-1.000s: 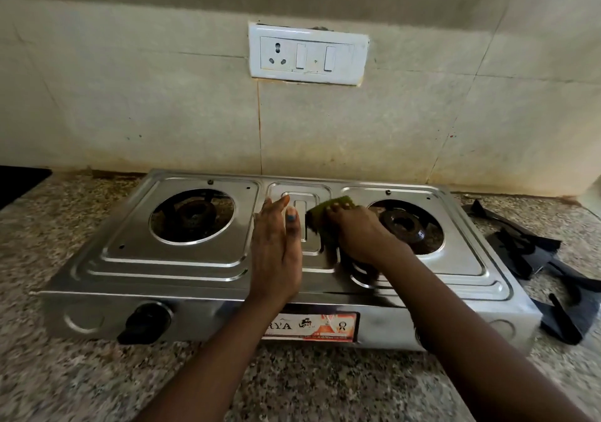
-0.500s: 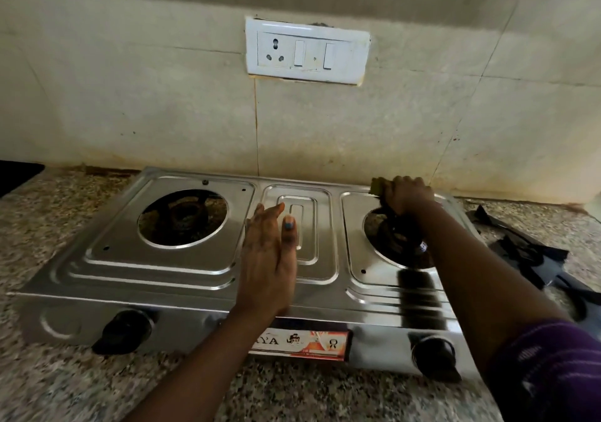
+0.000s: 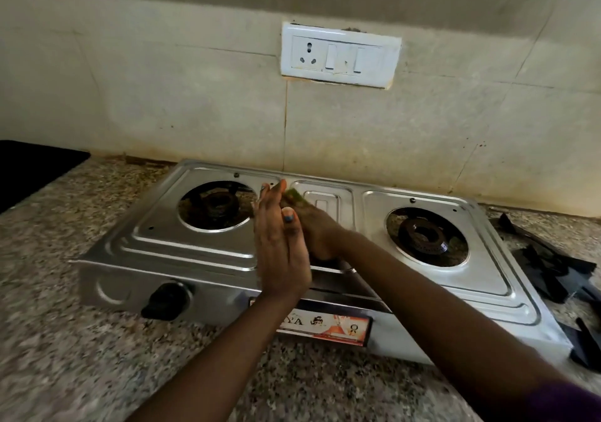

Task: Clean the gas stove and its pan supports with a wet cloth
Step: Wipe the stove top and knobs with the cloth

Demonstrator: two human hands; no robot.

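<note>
A two-burner steel gas stove [image 3: 201, 242] sits on the granite counter, both burners bare. My left hand [image 3: 279, 246] rests flat on the stove top between the left burner [image 3: 216, 205] and the middle panel, fingers straight and together. Just behind it my right hand [image 3: 320, 229] presses a green cloth [image 3: 294, 197] onto the middle panel; only a corner of the cloth shows past my left fingers. The black pan supports [image 3: 553, 268] lie off the stove on the counter at the right.
A tiled wall with a white socket and switch plate [image 3: 340, 54] rises right behind the stove. A black surface [image 3: 29, 168] lies at the far left. Speckled granite counter [image 3: 81, 356] runs in front of the stove, whose black knob [image 3: 166, 299] faces me.
My right hand has swept with the cloth from the back edge of the right burner leftward to the middle panel. My left hand has stayed on the stove top. The camera view shifted right.
</note>
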